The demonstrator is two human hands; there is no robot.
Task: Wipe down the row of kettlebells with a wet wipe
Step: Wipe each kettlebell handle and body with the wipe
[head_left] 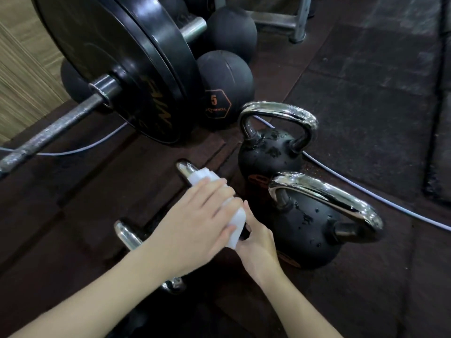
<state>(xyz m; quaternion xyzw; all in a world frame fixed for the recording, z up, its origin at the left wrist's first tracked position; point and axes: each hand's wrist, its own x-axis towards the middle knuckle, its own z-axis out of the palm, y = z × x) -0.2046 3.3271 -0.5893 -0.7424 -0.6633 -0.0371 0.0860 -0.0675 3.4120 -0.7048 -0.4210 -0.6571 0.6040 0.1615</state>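
Observation:
Two black kettlebells with chrome handles stand on the right, the far kettlebell (pixel 268 154) and the near kettlebell (pixel 310 230), both speckled with water drops. Left of them is a third kettlebell, of which only one end of its chrome handle (pixel 185 167) shows. My left hand (pixel 195 218) holds a white wet wipe (pixel 235 223) wrapped over that handle. My right hand (pixel 256 242) grips the handle's other end just below the wipe, thumb against it. A fourth kettlebell's chrome handle (pixel 127 236) shows under my left forearm; its body is hidden.
A barbell (pixel 61 123) with black bumper plates (pixel 127 69) lies at upper left. Behind it sit black medicine balls (pixel 224 86). A white cable (pixel 366 191) runs across the dark rubber floor behind the kettlebells. A metal rack leg (pixel 300 20) stands at the top.

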